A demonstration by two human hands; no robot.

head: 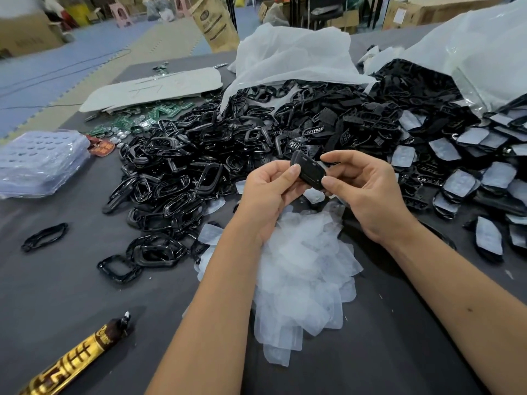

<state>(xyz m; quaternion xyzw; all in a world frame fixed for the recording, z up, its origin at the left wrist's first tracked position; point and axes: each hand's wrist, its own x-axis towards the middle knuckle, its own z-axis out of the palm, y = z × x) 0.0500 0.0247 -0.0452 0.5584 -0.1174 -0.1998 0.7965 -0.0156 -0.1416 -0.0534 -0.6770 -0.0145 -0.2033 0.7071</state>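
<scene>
shell (309, 171): black, above film pile (302, 269); long axis slanting, one end up-left, other down-right
left hand (266, 192): thumb and fingers pinching shell's left end
right hand (368, 189): thumb and forefinger pinching its right end

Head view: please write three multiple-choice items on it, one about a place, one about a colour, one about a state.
1. Where does the pile of clear films lie?
A) on the grey table, under the forearms
B) on a chair
C) on the floor

2. What colour is the small cover being held?
A) green
B) black
C) white

3. How is it held?
A) by nothing
B) by one hand only
C) pinched by the left hand and the right hand

Answers: 1 A, the films rest on the table below both forearms; 2 B, its surface is black; 3 C, both thumbs press on it.
</scene>
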